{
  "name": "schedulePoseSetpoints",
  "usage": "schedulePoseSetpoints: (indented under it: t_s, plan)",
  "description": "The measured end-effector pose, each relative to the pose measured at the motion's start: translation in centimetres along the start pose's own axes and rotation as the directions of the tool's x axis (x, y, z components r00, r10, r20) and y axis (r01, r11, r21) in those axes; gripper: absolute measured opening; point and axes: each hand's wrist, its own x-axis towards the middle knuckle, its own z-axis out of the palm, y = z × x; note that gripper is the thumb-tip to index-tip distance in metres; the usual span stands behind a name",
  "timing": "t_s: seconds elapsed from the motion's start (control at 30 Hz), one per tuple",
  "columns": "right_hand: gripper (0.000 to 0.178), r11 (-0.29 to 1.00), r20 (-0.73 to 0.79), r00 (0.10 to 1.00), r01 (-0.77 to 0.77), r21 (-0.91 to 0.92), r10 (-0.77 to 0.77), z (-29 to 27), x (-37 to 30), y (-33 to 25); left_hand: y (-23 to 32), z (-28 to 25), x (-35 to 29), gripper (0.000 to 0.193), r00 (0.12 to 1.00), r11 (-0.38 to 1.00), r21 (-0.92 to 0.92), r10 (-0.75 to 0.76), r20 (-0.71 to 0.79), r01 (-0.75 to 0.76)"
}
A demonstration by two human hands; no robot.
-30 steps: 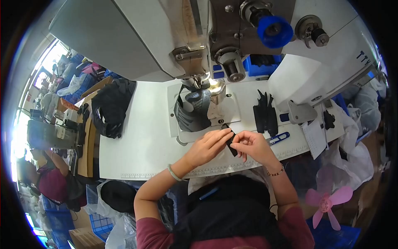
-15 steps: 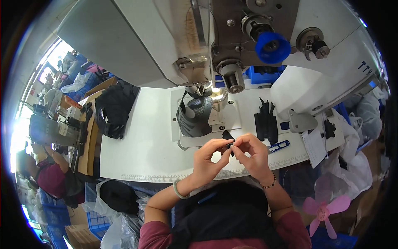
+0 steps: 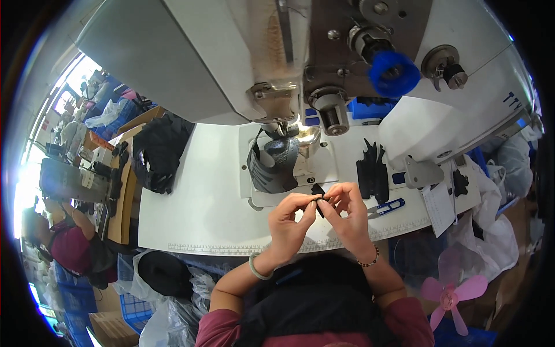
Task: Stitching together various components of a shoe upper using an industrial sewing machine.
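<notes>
Between the fingertips of my left hand (image 3: pixel 292 222) and my right hand (image 3: pixel 348 218) is a small strip of black fabric (image 3: pixel 318 191), pinched by both and partly hidden by the fingers. Both hands are above the table's front part. Just beyond them, a dark grey shoe upper (image 3: pixel 273 165) lies under the needle area of a sewing machine (image 3: pixel 280 128). Several black fabric strips (image 3: pixel 373 173) lie in a bunch to the right of the machine's plate. Close to my right hand rests a pair of blue-handled thread snips (image 3: pixel 391 206), its blades partly hidden by the hand.
A heap of black pieces (image 3: pixel 163 151) is at the table's left edge. Over the far side hangs the machine head, with a blue knob (image 3: pixel 394 73). Paper (image 3: pixel 437 207) lies at the right; a pink fan (image 3: pixel 451 296) stands below the table edge. Another person (image 3: pixel 72 246) works at far left.
My fingertips have drawn closer together around the black strip, and my right hand has shifted slightly left. The view has moved a little. The shoe upper stays in place.
</notes>
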Motion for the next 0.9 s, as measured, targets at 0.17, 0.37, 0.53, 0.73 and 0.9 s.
schedulePoseSetpoints:
  t_s: [0.17,0.37,0.53,0.73,0.9]
  plan:
    - [0.019,0.87,0.136,0.959,-0.284,0.404,0.25,0.4,-0.3,-1.6,0.0,0.1,-0.7,0.009,0.968,0.946,-0.236,-0.243,-0.066,0.222]
    - [0.03,0.957,0.463,0.861,-0.278,0.082,0.211,-2.8,1.7,-2.7,2.9,-2.3,1.3,0.007,0.9,0.927,-0.027,-0.356,0.25,0.374]
    - [0.034,0.93,0.439,0.897,0.209,-0.302,-0.06,-2.7,2.0,-3.5,3.0,-2.5,1.4,0.005,0.941,0.938,-0.114,-0.315,0.121,0.329]
    - [0.028,0.807,0.487,0.832,0.468,-0.36,-0.265,-2.8,2.6,-3.8,5.1,-3.7,3.0,0.008,0.862,0.9,0.027,-0.424,0.278,0.435]
    - [0.031,0.896,0.367,0.897,0.355,-0.268,-0.245,-0.7,3.9,-5.2,7.1,-5.5,5.4,0.007,0.959,0.972,0.098,-0.227,0.169,0.212]
